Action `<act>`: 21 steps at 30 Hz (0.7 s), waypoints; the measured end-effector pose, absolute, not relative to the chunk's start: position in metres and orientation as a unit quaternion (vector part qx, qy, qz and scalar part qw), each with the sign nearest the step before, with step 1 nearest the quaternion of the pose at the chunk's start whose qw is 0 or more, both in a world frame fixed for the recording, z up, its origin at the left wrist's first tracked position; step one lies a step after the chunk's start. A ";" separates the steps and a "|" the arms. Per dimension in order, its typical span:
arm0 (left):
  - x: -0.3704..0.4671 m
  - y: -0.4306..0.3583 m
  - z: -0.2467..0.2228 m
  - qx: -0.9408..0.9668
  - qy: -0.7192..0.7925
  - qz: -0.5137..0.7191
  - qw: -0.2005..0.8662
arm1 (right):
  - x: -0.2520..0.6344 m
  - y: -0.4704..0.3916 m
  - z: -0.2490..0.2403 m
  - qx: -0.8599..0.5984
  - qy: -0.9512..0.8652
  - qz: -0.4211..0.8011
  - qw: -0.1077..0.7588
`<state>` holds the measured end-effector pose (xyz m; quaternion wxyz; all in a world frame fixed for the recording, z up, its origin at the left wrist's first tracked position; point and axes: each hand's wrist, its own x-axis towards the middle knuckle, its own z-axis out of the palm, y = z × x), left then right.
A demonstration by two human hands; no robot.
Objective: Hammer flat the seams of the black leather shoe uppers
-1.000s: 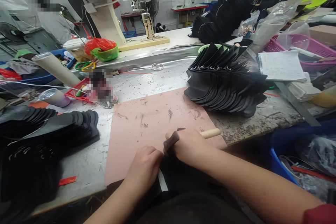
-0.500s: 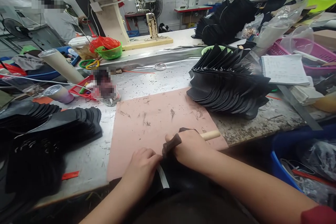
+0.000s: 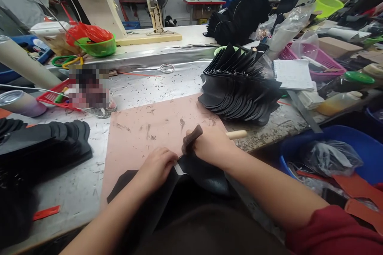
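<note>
My right hand (image 3: 214, 143) is closed around a hammer (image 3: 192, 138). Its dark, worn head stands up at the thumb side, and its pale wooden handle sticks out to the right. Beneath that hand lies a black leather piece (image 3: 206, 173) with a white strip along its seam, spread over the near edge of a pink board (image 3: 140, 131). Bent fingers of my left hand (image 3: 157, 167) press and pinch the leather by the strip, just left of the hammer head. My forearms and body hide part of the leather.
Stacked black leather pieces stand at the right (image 3: 239, 91) and lie at the left (image 3: 60, 139). Behind the bench is a sewing machine (image 3: 155, 16). A blue tub (image 3: 287, 143) sits at the lower right, near a ruler (image 3: 305, 111) and a notebook (image 3: 293, 73).
The view has turned rightward. Both hands, the hammer and the leather have moved farther onto the pink board, and more of the leather shows at the left.
</note>
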<state>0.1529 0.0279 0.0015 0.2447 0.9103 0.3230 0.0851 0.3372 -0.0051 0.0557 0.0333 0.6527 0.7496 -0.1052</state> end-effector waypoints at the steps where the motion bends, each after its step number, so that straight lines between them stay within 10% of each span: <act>1: 0.152 0.028 0.002 0.903 0.329 0.089 0.262 | 0.336 -0.006 0.055 0.655 0.747 -0.109 0.033; 21: 0.130 0.026 -0.006 0.941 0.237 0.160 0.183 | 0.319 -0.013 0.054 0.634 0.764 -0.118 0.030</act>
